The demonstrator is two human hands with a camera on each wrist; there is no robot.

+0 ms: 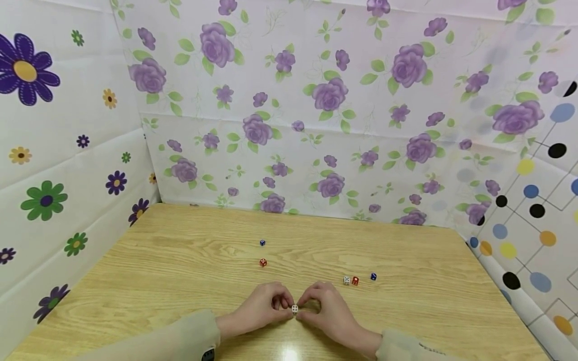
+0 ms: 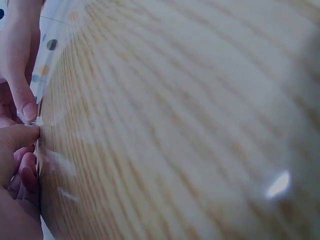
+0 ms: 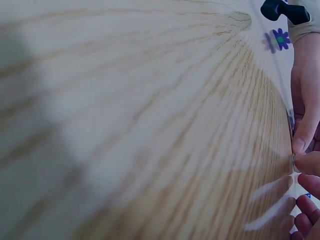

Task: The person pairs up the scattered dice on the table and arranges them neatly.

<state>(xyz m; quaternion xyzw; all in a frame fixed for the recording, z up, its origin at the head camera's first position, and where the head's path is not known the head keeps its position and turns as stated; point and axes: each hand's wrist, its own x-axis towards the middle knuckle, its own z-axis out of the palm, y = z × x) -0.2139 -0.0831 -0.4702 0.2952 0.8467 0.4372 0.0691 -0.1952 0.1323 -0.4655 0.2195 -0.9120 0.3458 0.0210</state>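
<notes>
A small white die (image 1: 295, 309) with dark pips stands between my two hands, low in the middle of the head view. On its left side, my left hand (image 1: 258, 310) pinches it with thumb and forefinger, the other fingers curled in. My right hand (image 1: 331, 313) pinches the same die from the right, mirroring the left. Both wrist views show the fingertips meeting just above the table, with the left hand (image 2: 17, 175) at one edge and the right hand (image 3: 309, 200) at the other. The die itself is mostly hidden there.
Beyond the right hand lie another white die (image 1: 346, 280), a red die (image 1: 355, 281) close beside it, and a blue die (image 1: 373, 276). Farther back on the wooden table (image 1: 194, 255) are a red die (image 1: 263, 262) and a blue die (image 1: 262, 242). Patterned cloth (image 1: 289, 135) surrounds the table.
</notes>
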